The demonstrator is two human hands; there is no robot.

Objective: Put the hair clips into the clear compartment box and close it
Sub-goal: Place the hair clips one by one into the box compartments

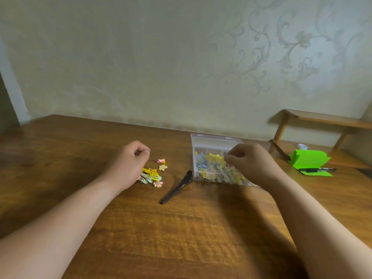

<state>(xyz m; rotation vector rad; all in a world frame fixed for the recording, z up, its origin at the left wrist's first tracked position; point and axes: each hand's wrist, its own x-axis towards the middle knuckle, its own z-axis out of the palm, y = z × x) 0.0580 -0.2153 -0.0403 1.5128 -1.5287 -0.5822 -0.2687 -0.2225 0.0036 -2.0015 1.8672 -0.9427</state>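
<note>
The left hand (128, 164) hovers with its fingers curled into a loose fist and the thumb against the forefinger; nothing shows inside it. Just to its right a small heap of loose hair clips (151, 175) lies on the wooden table (181, 238). Between the hands lies a long black hair clip (177, 187), its far end near the clear compartment box (203, 141). The box stands open, lid raised at the back, with many coloured clips (209, 164) inside. The right hand (251, 164) hangs over the box, fingertips drawn together; blur hides whether they pinch anything. Right of that hand, a black marker (316, 169) rests on green paper (308, 160).
</note>
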